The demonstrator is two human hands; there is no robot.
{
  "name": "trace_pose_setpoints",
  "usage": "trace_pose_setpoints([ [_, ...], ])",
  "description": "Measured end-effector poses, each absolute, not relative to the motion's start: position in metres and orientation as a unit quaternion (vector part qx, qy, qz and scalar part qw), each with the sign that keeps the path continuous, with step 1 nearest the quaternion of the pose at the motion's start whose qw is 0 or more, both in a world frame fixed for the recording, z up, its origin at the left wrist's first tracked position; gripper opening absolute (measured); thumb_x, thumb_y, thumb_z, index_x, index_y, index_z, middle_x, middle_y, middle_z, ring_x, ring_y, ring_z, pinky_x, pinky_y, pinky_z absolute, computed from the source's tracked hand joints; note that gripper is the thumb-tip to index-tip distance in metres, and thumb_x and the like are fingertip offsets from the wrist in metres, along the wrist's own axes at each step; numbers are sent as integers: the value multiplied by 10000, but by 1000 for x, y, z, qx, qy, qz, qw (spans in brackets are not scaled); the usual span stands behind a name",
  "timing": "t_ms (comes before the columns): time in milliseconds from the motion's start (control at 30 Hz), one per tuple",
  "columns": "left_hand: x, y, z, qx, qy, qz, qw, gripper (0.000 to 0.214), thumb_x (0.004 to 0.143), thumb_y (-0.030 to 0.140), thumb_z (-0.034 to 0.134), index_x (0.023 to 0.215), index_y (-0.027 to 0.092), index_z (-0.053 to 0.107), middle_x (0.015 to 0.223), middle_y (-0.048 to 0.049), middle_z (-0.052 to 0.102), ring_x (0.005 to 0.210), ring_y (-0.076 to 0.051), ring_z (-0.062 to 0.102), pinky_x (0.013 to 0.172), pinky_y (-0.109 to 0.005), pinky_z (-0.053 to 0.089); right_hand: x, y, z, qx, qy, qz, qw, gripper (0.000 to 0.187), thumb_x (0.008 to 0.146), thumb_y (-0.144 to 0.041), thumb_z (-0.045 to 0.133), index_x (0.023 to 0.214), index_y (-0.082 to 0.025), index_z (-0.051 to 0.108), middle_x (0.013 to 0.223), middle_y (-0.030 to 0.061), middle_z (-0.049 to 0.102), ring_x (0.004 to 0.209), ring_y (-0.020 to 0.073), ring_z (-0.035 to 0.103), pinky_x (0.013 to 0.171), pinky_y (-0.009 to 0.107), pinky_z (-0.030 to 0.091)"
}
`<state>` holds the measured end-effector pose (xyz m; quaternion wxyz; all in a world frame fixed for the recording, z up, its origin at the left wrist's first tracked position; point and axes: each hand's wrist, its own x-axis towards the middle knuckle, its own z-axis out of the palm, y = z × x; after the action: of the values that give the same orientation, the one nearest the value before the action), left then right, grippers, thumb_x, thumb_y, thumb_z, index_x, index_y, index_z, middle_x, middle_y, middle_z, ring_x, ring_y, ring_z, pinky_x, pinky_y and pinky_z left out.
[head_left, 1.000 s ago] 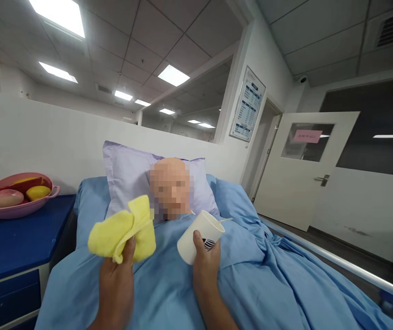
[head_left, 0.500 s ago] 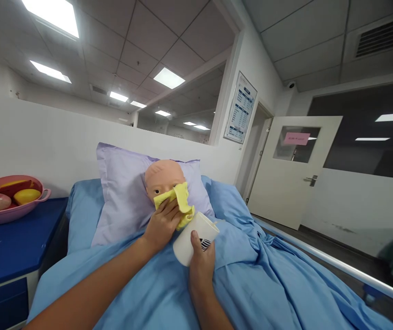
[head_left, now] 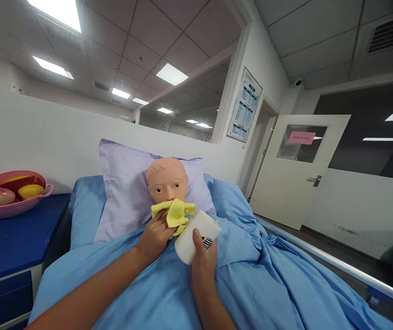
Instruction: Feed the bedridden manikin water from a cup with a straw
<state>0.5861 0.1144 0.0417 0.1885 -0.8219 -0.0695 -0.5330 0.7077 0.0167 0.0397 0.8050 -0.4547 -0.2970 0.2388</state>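
Note:
A manikin (head_left: 167,176) lies in the bed with its bald head on a lilac pillow (head_left: 124,192). My left hand (head_left: 155,234) is closed on a yellow cloth (head_left: 176,213), which covers the manikin's mouth and chin; its eyes and nose show above. In my right hand (head_left: 204,263) is a white mug (head_left: 196,231) with a black striped mark, tilted, just right of the cloth. My right thumb presses on the mug's outside; what the mug holds is hidden. A blue quilt (head_left: 251,275) spreads beneath both hands.
On the left, a blue bedside cabinet (head_left: 45,229) carries a pink basin (head_left: 9,211) of fruit shapes. A metal bed rail (head_left: 337,261) runs along the right side. Behind the pillow stands a white low wall (head_left: 62,137); a door (head_left: 296,183) hangs ajar at right.
My left hand has moved the yellow cloth down from the manikin's eye and cheek to its mouth and chin, baring both eyes. The mug stays in my right hand, nearly still.

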Motion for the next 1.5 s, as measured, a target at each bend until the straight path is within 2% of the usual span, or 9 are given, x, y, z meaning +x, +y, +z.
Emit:
trace_pose_setpoints([
  [100, 581, 106, 51, -824, -28, -542, 163, 330, 947, 95, 403, 1176, 158, 633, 1095, -117, 704, 1170, -222, 592, 1068, -456, 447, 708, 17, 40, -450, -301, 239, 806, 694, 728, -530, 746, 1286, -176, 531, 1007, 74, 716, 862, 250, 698, 766, 389, 574],
  [233, 593, 100, 73, -825, -27, -542, 159, 299, 962, 183, 442, 1182, 201, 644, 1103, -98, 706, 1128, -228, 608, 1036, -444, 463, 710, 19, 39, -427, -318, 228, 815, 668, 764, -499, 714, 1318, -179, 521, 1115, 97, 705, 901, 247, 692, 780, 377, 563],
  [367, 615, 110, 78, -824, -98, -504, 238, 326, 953, 217, 473, 1243, 172, 614, 1152, -124, 688, 1127, -255, 607, 1024, -446, 466, 711, 21, 38, -432, -310, 234, 814, 712, 760, -515, 712, 1352, -189, 491, 1106, 93, 709, 894, 248, 698, 768, 377, 567],
  [500, 628, 121, 76, -812, -182, -450, 323, 359, 934, 212, 505, 1275, 132, 584, 1217, -156, 657, 1230, -288, 545, 1105, -478, 380, 712, 21, 38, -459, -296, 239, 803, 748, 730, -551, 730, 1340, -187, 494, 1050, 78, 721, 904, 255, 703, 769, 366, 574],
  [667, 633, 126, 85, -804, -182, -454, 337, 420, 935, 217, 505, 1347, 138, 527, 1331, -144, 599, 1282, -276, 508, 1152, -455, 317, 711, 20, 39, -456, -295, 242, 804, 735, 740, -566, 721, 1331, -190, 499, 1032, 74, 714, 865, 250, 703, 745, 367, 578],
  [833, 632, 129, 85, -801, -142, -467, 347, 331, 952, 179, 467, 1255, 110, 582, 1216, -163, 664, 1206, -257, 579, 1134, -458, 348, 710, 19, 39, -446, -306, 246, 804, 725, 750, -549, 724, 1343, -200, 496, 1039, 75, 708, 880, 252, 696, 755, 376, 575],
  [967, 630, 132, 82, -822, -98, -471, 306, 265, 970, 173, 416, 1132, 133, 622, 1158, -129, 684, 1161, -220, 597, 1114, -447, 378, 710, 19, 38, -454, -305, 243, 801, 737, 748, -553, 724, 1353, -199, 495, 1032, 75, 711, 834, 243, 693, 729, 372, 575],
  [1200, 631, 129, 73, -818, -112, -468, 316, 229, 968, 243, 425, 1058, 169, 622, 952, -90, 663, 935, -226, 601, 912, -407, 452, 713, 20, 34, -464, -303, 240, 797, 778, 753, -548, 714, 1409, -226, 447, 1019, 64, 725, 836, 252, 702, 724, 372, 577],
  [1500, 621, 124, 65, -827, -113, -458, 305, 220, 961, 244, 439, 1039, 163, 629, 901, -72, 644, 852, -213, 552, 868, -390, 418, 713, 20, 36, -485, -289, 239, 790, 707, 689, -605, 735, 1228, -182, 563, 1015, 77, 701, 737, 222, 661, 627, 342, 546],
])
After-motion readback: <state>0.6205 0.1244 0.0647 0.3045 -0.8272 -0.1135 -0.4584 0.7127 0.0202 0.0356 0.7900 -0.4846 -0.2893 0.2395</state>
